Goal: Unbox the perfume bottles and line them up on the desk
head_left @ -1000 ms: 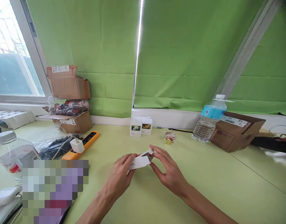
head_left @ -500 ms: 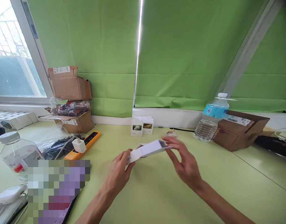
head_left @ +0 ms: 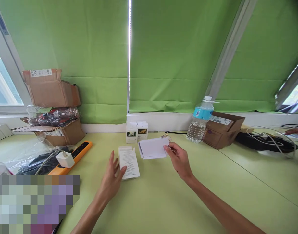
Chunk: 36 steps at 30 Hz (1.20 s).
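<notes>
1 printed leaflet (head_left: 129, 163), white carton (head_left: 152, 148) in right hand (head_left: 179, 161)

water btl (head_left: 199, 125), cardboard box (head_left: 220, 132), orange pwr strip (head_left: 74, 158) w/ white charger (head_left: 65, 159), green blinds (head_left: 178, 55)

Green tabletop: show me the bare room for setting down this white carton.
Bare tabletop lies right of the right hand, below the cardboard box. A smaller patch sits between the leaflet and orange power strip. Crowded: behind the carton, by the small white boxes and water bottle.
</notes>
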### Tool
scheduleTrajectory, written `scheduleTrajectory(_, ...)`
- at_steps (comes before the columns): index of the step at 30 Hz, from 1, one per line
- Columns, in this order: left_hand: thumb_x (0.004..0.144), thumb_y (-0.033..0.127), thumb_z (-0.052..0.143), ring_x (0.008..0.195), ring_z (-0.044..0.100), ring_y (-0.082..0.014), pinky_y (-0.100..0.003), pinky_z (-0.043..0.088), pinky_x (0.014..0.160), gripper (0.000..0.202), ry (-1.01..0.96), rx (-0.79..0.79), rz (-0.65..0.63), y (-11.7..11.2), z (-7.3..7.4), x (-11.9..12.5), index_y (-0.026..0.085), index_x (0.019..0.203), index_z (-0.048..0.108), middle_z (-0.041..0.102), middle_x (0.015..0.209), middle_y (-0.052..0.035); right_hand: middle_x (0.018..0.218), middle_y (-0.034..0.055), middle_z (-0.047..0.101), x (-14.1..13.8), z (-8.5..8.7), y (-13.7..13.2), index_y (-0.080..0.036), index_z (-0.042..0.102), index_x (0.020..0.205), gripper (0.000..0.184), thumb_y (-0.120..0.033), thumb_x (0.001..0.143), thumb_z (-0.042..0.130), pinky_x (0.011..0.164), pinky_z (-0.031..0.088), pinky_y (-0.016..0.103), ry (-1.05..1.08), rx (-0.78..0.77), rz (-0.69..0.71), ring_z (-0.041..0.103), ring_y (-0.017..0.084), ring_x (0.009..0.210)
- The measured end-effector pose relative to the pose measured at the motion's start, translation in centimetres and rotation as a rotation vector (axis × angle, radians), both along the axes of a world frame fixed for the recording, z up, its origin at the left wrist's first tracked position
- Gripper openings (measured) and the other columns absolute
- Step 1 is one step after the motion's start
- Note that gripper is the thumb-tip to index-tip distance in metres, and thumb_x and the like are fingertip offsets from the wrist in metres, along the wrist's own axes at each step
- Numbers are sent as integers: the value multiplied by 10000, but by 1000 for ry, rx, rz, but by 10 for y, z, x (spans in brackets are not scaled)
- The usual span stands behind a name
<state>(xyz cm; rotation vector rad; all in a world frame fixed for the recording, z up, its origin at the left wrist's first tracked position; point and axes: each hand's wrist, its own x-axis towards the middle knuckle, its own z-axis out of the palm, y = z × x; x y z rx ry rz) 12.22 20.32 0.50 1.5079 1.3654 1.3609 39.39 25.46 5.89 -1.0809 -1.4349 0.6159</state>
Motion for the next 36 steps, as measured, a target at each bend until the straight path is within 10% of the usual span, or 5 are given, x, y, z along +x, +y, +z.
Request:
scheduleTrajectory(5,892,450,484,1425,208,-265,-534,263,1125,613,406,154,221,-8,12,-4,275,1437,263,239,1546,-87,785,14,578,-5,1,-6,-186,603,839,297,-479,847,558,577,387,254,-23,3,-10,489,152,683)
scheduleTrajectory(17,772,323,675,1330,405,-291,-417,457,1000,858,712,424,-67,-39,25,21,327,1472,179,328,1509,-82,608,19,620,-33,21,-47,-152,631,978,419,-537,815,596,376,404,252,201,-352,403,527,136,435)
scheduleTrajectory(27,872,496,485,542,585,-150,-223,431,460,420,-1,33,220,-35,38,25,165,645,610,612,559,-17,1154,92,646,-42,11,-56,-251,715,972,289,-452,886,526,869,505,446,-198,-70,388,570,268,1065)
scheduleTrajectory(31,847,540,514,708,648,-172,-260,518,600,420,-419,-62,129,-31,43,23,150,961,620,706,858,-55,1324,68,523,-48,-3,-59,-276,703,953,181,-371,845,594,939,470,474,-306,-6,260,514,285,1167)
scheduleTrajectory(36,824,474,584,742,681,-173,-283,556,595,557,-451,-46,196,-30,49,18,240,1286,379,680,1050,-81,826,50,687,-50,-5,-57,-193,657,995,260,-392,836,603,645,551,344,31,-414,443,639,196,718)
